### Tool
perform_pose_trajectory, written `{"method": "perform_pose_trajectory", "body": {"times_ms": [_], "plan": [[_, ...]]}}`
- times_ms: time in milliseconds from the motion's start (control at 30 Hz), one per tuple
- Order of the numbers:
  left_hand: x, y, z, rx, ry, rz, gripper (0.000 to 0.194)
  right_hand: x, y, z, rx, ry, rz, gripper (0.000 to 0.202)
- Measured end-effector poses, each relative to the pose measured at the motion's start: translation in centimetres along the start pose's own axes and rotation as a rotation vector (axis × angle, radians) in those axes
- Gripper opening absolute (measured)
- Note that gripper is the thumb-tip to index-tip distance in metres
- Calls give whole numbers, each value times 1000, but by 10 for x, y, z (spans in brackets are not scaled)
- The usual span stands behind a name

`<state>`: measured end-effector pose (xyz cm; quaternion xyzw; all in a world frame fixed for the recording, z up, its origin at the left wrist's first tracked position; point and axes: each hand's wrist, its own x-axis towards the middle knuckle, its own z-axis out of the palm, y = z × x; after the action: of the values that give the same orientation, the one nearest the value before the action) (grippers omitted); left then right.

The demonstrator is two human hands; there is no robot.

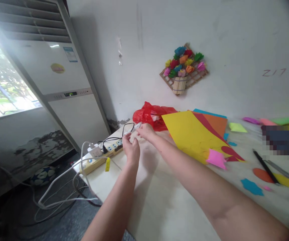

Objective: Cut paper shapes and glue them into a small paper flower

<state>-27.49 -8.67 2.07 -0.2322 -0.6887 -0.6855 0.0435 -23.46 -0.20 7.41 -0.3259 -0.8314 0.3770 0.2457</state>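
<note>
Right at the centre of the frame, your right hand (146,131) pinches a white item (138,125). Your left hand (131,150) curls beside the power strip (93,165), and I can't tell if it grips anything. Keep that pinch light and steady, fingertips off the sockets (114,146), black cable (113,138) slack, unsnagged.

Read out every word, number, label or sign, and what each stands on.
"217", handwritten on the white wall; its first mark could be a Z.
Blue-and-white rectangular label on the tall white air conditioner: too small.
Yellow oval sticker, same unit: blurred.
Green-lit display, same unit: blurred.
Yellow tag, beside the long yellowish power strip: too small.
</note>
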Motion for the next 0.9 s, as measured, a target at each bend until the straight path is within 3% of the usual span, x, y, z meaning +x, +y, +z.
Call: {"method": "perform_pose_trajectory", "body": {"times_ms": [100, 167, 333, 467, 567, 633, 800, 900], "plan": [[3, 7, 1, 213, -27, 266, 38, -22, -13, -18, 101, -30, 47, 17], [1, 10, 4, 309, -93, 406, 43, -40, -18, -30, 286, -2, 147, 12], [-18, 20, 12, 533, -127, 607, 47, -82, -18, -60, 534, 97, 287, 14], [-29, 34, 16, 646, -147, 645, 34, -108, -9, -87, 610, 262, 268, 14], [-31, 48, 23, 728, -281, 636, 24, -126, 1, -105, 626, 387, 210, 14], [-33, 57, 27, 848, -369, 602, 28, -137, 7, -113, 658, 444, 169, 14], [-41, 67, 28, 879, -353, 638, 35, -151, 24, -109, 844, 488, 86, 16], [-44, 63, 23, 890, -359, 653, 37, -151, 30, -100, 961, 464, 140, 14]]}}
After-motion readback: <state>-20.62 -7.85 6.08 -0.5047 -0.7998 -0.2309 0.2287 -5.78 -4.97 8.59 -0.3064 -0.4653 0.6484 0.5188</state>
